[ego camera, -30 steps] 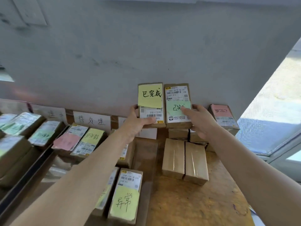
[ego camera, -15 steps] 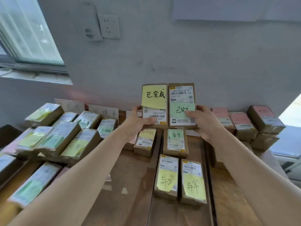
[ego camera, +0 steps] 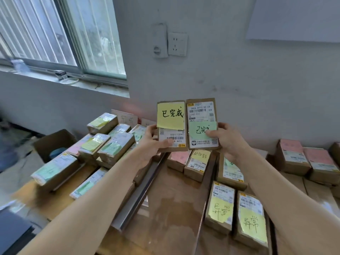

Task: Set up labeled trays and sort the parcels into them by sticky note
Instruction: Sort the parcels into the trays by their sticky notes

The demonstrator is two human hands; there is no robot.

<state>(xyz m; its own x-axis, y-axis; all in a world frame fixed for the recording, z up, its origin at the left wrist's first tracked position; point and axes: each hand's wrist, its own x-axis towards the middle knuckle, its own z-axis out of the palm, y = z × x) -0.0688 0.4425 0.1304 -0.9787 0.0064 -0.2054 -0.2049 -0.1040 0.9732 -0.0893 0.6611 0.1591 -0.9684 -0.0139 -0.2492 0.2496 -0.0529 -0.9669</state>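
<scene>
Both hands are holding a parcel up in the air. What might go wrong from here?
1. Each parcel is gripped only at its lower part: the left hand holds the yellow-note parcel, the right hand the green-note parcel; either might slip and fall.
2. The right thumb covers the end of the writing on the green note, so it could be misread.
3. The pile of parcels on the left lies tilted; adding more might make some slide.
</scene>
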